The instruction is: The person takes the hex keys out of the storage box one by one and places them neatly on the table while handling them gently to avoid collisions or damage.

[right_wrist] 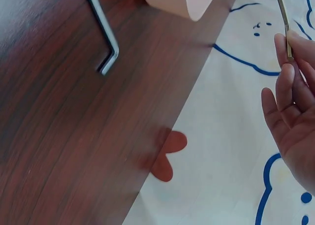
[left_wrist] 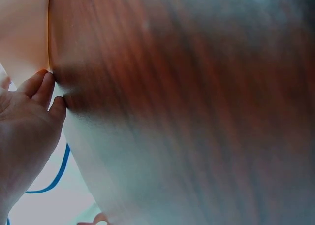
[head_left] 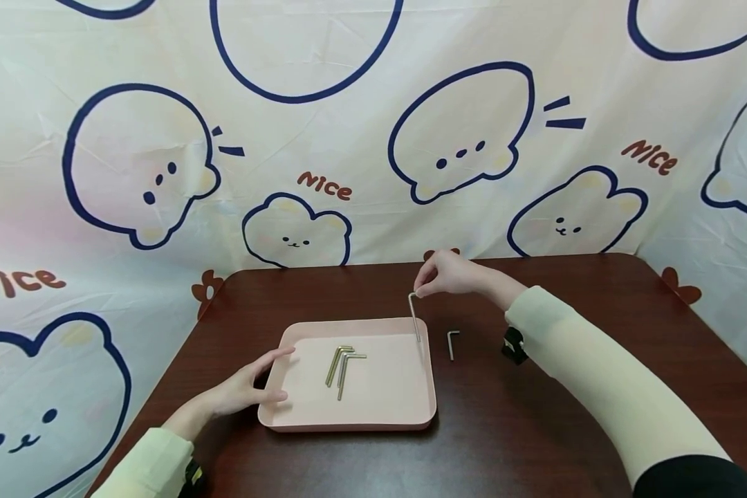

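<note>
My right hand pinches a hex key by its short end. The key's long arm hangs down over the back right corner of a pale pink tray. In the right wrist view, thumb and fingers hold this brass-toned key. My left hand grips the tray's left side, with thumb and forefinger over the rim; the left wrist view shows other fingertips against its outside. Several L-shaped hex keys, gold and silver in tone, lie close together inside the tray.
Another, smaller silver hex key lies on the dark wooden table, just right of the tray. A cloth backdrop with cartoon outlines hangs behind the table's back edge and at its sides.
</note>
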Action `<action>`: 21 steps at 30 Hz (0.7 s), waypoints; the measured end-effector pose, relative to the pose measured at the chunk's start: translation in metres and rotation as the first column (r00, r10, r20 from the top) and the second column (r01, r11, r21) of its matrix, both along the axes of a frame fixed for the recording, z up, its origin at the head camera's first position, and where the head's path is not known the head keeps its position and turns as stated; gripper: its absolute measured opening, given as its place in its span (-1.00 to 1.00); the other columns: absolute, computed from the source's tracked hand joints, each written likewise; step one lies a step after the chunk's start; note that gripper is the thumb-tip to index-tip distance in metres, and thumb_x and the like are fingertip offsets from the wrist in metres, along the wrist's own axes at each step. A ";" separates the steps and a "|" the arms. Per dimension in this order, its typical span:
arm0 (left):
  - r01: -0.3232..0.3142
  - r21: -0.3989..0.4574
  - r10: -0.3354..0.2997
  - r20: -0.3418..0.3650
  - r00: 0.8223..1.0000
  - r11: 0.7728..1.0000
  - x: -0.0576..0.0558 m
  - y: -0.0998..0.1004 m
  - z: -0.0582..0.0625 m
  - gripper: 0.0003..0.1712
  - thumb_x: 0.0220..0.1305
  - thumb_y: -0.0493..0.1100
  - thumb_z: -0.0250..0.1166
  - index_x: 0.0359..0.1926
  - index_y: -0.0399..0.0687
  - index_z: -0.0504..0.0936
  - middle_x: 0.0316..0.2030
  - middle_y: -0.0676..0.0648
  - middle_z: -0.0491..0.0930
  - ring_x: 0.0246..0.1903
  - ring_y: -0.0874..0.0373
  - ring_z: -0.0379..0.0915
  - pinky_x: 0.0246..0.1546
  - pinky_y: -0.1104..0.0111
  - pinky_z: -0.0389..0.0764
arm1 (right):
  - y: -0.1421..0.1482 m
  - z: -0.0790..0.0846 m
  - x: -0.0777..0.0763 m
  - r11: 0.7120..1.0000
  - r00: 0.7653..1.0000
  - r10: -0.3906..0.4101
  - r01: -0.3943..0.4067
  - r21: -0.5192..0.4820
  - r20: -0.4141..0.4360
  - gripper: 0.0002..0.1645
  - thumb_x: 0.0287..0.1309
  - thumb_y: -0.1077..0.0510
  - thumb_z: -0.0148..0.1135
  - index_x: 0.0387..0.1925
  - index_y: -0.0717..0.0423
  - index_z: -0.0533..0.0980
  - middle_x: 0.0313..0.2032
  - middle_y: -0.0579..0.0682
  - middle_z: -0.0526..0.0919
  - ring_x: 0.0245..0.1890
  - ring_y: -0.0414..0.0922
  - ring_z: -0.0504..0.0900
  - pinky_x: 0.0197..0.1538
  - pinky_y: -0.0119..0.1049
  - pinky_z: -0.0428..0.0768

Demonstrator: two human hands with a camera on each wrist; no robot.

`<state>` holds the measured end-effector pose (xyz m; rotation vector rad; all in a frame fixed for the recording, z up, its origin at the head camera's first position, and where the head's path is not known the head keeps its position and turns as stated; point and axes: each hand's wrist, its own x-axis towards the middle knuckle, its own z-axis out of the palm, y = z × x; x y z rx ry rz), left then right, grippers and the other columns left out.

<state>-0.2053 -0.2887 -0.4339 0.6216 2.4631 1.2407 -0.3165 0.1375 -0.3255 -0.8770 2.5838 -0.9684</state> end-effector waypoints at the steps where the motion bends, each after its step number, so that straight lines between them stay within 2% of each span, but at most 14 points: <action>1: -0.002 -0.001 0.002 0.000 1.000 1.000 0.000 0.000 0.000 -0.10 0.16 -0.12 0.43 0.43 -0.10 0.18 0.38 -0.30 0.16 0.33 -0.23 0.03 0.22 -0.22 0.01 | 0.002 0.001 0.000 1.000 1.000 -0.002 0.002 -0.005 0.000 -0.89 0.11 0.18 0.41 -0.36 0.16 0.72 -0.41 -0.12 0.69 -0.39 -0.14 0.49 -0.29 -0.27 0.47; 12: -0.011 -0.012 0.011 0.000 1.000 1.000 0.002 0.000 0.001 -0.10 0.16 -0.11 0.43 0.44 -0.09 0.17 0.38 -0.30 0.16 0.33 -0.23 0.04 0.21 -0.22 0.02 | 0.027 -0.003 -0.001 1.000 1.000 -0.002 0.002 -0.024 -0.013 -0.89 0.11 0.24 0.40 -0.36 0.25 0.71 -0.42 -0.09 0.70 -0.40 -0.15 0.50 -0.28 -0.27 0.47; 21: -0.009 -0.008 0.009 0.010 1.000 1.000 0.001 0.000 0.001 -0.09 0.16 -0.11 0.43 0.44 -0.08 0.16 0.38 -0.31 0.14 0.33 -0.24 0.02 0.22 -0.23 0.00 | 0.052 -0.013 0.000 0.998 0.998 -0.068 0.068 0.011 0.009 -0.87 0.14 0.19 0.38 -0.33 0.20 0.71 -0.38 -0.07 0.70 -0.30 -0.09 0.50 -0.17 -0.18 0.48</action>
